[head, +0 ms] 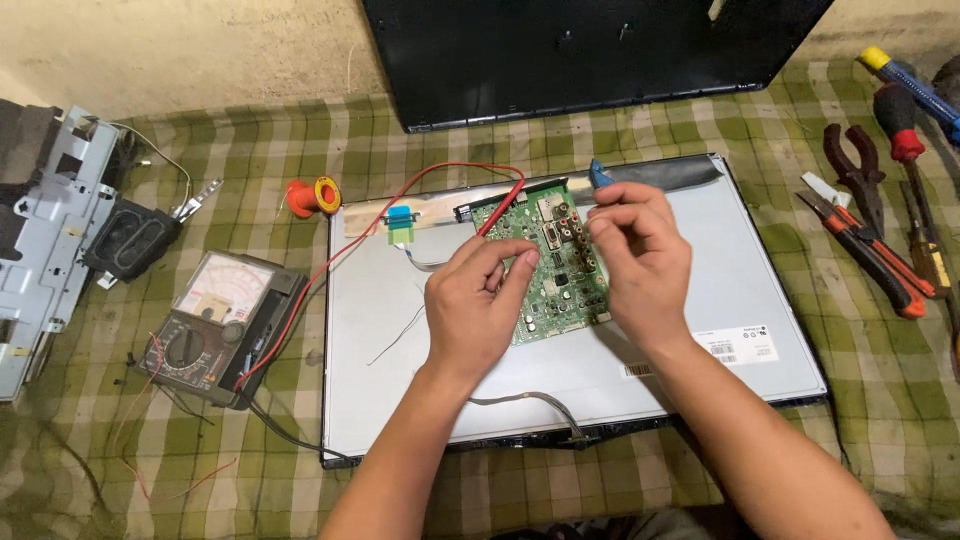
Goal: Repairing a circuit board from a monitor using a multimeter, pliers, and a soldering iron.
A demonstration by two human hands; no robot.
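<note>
A green circuit board (560, 285) lies on the grey metal back of a flat screen panel (740, 270). My left hand (475, 305) hovers over the board's left edge, with its fingers closed on a red test probe (497, 212). The probe's red lead (400, 195) runs to an analogue multimeter (215, 325) at the left. My right hand (640, 255) is over the board's right side, fingers pinched around a small tool. Only its blue end (600, 175) shows above the knuckles.
A black screen housing (580, 60) lies at the back. Pliers, cutters and screwdrivers (880, 230) sit on the checked cloth at right. A solder reel (315, 195), a speaker (125, 235) and a metal chassis (50, 230) are at left. A grey ribbon cable (540, 402) crosses the panel's front edge.
</note>
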